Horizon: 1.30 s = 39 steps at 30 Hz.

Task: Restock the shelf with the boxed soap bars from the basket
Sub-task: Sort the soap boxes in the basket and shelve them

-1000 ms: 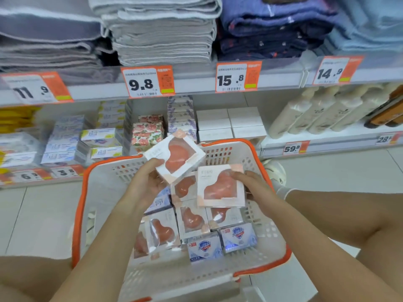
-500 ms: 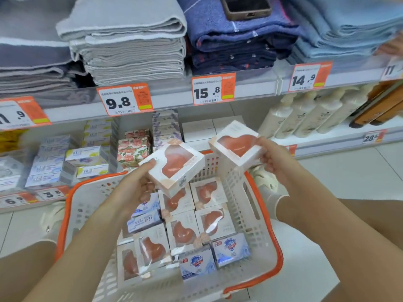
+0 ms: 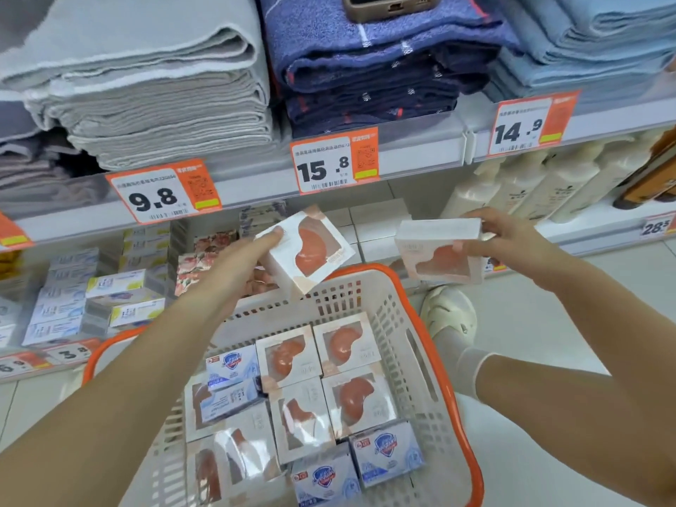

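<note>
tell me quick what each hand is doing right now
Left hand: holding a boxed soap bar above the basket.
Right hand: pinching a second soap box near the shelf.

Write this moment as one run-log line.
left hand: holds soap box | right hand: holds second soap box | basket: more boxes inside

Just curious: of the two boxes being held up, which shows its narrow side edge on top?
The right hand's box; the left hand's box shows its window squarely.
</note>
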### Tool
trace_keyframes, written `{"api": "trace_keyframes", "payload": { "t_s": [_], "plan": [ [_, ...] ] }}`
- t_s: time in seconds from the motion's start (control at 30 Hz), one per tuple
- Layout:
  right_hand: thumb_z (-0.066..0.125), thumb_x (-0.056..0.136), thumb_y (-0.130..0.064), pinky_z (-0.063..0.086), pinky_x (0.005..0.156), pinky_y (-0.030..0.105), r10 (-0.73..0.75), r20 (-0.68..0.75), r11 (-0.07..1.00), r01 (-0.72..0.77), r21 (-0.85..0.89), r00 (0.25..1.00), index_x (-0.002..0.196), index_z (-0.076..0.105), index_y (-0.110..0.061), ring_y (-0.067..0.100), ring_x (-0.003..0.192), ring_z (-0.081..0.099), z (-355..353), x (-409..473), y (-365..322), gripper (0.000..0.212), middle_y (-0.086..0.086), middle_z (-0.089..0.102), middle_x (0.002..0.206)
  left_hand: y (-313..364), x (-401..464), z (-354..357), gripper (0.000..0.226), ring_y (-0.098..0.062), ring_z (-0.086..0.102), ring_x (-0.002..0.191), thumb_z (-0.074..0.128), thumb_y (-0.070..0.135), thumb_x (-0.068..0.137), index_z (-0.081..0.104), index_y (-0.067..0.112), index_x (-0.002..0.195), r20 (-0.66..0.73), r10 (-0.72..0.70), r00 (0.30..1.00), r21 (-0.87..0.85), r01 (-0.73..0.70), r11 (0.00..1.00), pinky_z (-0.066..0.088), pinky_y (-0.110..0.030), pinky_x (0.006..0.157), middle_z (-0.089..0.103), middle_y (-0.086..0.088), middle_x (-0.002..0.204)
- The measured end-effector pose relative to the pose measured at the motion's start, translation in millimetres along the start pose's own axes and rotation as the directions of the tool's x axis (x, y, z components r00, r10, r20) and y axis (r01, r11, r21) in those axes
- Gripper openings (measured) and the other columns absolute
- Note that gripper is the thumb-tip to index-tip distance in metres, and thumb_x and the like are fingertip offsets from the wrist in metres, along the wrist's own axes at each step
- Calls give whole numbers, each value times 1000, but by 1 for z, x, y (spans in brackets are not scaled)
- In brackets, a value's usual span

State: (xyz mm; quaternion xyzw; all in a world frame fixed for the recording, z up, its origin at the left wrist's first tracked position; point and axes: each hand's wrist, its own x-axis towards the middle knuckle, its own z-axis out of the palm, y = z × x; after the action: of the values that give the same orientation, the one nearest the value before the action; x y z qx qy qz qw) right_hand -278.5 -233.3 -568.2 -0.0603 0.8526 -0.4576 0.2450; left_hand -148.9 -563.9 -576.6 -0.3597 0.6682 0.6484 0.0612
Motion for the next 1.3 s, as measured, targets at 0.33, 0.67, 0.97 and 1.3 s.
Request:
{"api": "trace_keyframes", "payload": {
  "t_s": [0.33,0.67,0.97,1.3],
  "plan": [
    [72,81,-7,49,74,21,-281,-184,958,288,9,942,119,53,-21,3,78,53,44,41,7,45,-17,54,99,-8,38,30,42,-5,64,73,68,16,86,52,19,124,-165,352,922,136,-332,933,53,-18,68,65,1,100],
    [61,82,-19,49,81,43,-427,-428,904,363,-225,796,114,54,-18,21,98,57,79,86,30,32,2,61,105,-8,80,51,47,-13,57,100,69,12,82,49,12,125,-256,596,761,330,-511,794,51,-31,90,54,6,105],
    [55,83,-4,52,85,47,-432,-449,901,358,-243,782,118,45,-33,26,101,55,100,87,60,47,-9,57,119,-1,127,51,47,0,51,94,72,13,81,53,15,123,-160,581,798,497,-443,746,45,-7,81,56,6,112],
    [55,85,-2,53,89,31,-430,-454,903,371,-218,780,125,47,-17,4,105,48,110,86,59,43,-4,51,130,-1,173,22,55,-29,26,141,58,56,83,46,36,133,29,463,886,898,-226,377,7,-48,117,48,2,143]
  ]
}}
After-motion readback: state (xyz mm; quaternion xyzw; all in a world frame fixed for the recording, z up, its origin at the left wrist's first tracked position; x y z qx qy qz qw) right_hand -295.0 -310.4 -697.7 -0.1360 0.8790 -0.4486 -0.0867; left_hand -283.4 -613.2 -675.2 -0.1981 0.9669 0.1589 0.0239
